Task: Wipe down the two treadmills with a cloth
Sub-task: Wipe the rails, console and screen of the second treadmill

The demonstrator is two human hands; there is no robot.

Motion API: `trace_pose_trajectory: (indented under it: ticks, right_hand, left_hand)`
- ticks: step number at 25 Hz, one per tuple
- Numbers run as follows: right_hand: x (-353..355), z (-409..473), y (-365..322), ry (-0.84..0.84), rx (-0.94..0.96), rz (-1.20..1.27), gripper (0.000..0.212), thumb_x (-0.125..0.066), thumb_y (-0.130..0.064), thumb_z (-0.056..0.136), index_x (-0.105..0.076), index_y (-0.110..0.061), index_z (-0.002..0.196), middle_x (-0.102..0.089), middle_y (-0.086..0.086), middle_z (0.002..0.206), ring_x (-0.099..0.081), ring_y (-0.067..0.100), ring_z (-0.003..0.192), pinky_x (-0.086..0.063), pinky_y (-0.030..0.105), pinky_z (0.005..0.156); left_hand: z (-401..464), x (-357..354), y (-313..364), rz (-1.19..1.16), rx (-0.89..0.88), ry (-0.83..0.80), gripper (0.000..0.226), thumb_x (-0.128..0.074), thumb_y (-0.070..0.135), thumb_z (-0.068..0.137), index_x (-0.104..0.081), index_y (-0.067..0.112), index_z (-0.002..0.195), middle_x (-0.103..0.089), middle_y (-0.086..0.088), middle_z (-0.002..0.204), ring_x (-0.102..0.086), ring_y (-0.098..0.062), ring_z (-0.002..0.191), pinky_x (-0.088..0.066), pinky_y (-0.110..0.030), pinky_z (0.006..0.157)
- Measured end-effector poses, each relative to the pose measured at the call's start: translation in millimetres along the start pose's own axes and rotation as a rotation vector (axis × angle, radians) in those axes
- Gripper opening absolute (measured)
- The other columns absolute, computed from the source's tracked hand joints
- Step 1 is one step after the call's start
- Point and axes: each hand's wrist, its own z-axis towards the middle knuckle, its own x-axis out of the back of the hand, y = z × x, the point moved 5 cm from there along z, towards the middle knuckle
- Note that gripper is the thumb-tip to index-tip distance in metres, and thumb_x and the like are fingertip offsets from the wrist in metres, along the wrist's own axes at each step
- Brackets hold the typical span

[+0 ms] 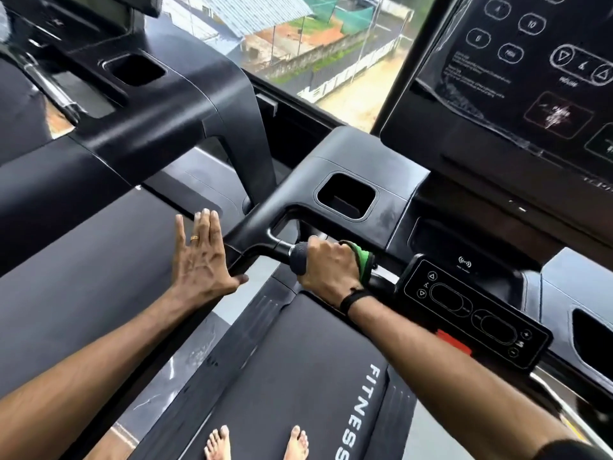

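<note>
I stand barefoot on the belt (pixel 282 376) of the right treadmill. My right hand (pixel 326 267) is closed around its front grip bar (pixel 298 257) with a green cloth (pixel 361 257) pressed between palm and bar. My left hand (pixel 202 254) is flat with fingers spread, and its thumb side rests against the left handrail (pixel 252 234) of this treadmill. The second treadmill (pixel 149 104) stands to the left, black, with its belt (pixel 66 277) beside my left arm.
The console screen (pixel 530 68) rises at the upper right, with a small control panel (pixel 474 310) and a red safety key (pixel 454 341) below it. A cup holder (pixel 346 195) sits in the console arm. A window (pixel 315 44) lies ahead.
</note>
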Motion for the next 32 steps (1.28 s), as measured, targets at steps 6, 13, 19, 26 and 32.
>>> trace_pose_trajectory:
  ticks: [6,13,19,26,32]
  right_hand:
    - [-2.4,29.0,-39.8,0.012,0.027,0.069,0.03,-0.068,-0.032,0.074,-0.062,-0.014,0.097,-0.071,0.009,0.096,-0.07,0.029,0.089,-0.047,0.032,0.07]
    - [-5.2,38.2,-59.1,0.084,0.033,0.074,0.028,-0.065,-0.026,0.077,-0.059,-0.01,0.099,-0.072,0.009,0.091,-0.071,0.028,0.081,-0.036,0.03,0.063]
    - [-7.3,3.9,-52.4,0.142,0.104,-0.061,0.041,-0.08,-0.016,0.051,-0.062,-0.015,0.088,-0.062,0.004,0.073,-0.061,0.021,0.064,-0.041,0.03,0.058]
    - [-5.8,-64.0,27.8,0.348,0.062,-0.194,0.055,-0.068,-0.003,0.064,-0.06,-0.01,0.118,-0.057,0.009,0.089,-0.055,0.026,0.074,-0.045,0.036,0.069]
    - [-8.2,-131.4,73.2,0.343,0.087,-0.106,0.082,-0.041,0.0,0.074,-0.031,-0.012,0.155,-0.036,0.018,0.156,-0.034,0.032,0.145,-0.033,0.037,0.117]
  left_hand:
    - [-1.3,1.1,2.5,-0.006,-0.006,0.007,0.143,-0.073,0.075,0.055,-0.01,-0.011,0.151,-0.026,-0.032,0.155,-0.028,-0.041,0.146,0.019,-0.056,0.117]
    - [0.5,7.4,5.8,0.077,-0.062,0.041,0.134,-0.072,0.072,0.059,-0.016,-0.006,0.151,-0.033,-0.031,0.152,-0.034,-0.041,0.143,0.016,-0.058,0.118]
    - [-9.9,23.2,19.8,0.223,-0.236,0.088,0.112,-0.079,0.058,0.063,-0.031,0.011,0.153,-0.033,-0.03,0.152,-0.038,-0.044,0.139,0.006,-0.06,0.12]
    - [-19.9,33.1,37.9,0.262,-0.421,0.133,0.092,-0.059,0.054,0.082,-0.033,0.0,0.151,-0.032,-0.028,0.154,-0.039,-0.044,0.139,-0.006,-0.057,0.123]
    - [-13.2,52.9,107.6,0.041,-0.521,0.191,0.089,-0.037,0.061,0.089,-0.034,-0.004,0.149,-0.031,-0.023,0.157,-0.033,-0.033,0.146,-0.01,-0.055,0.123]
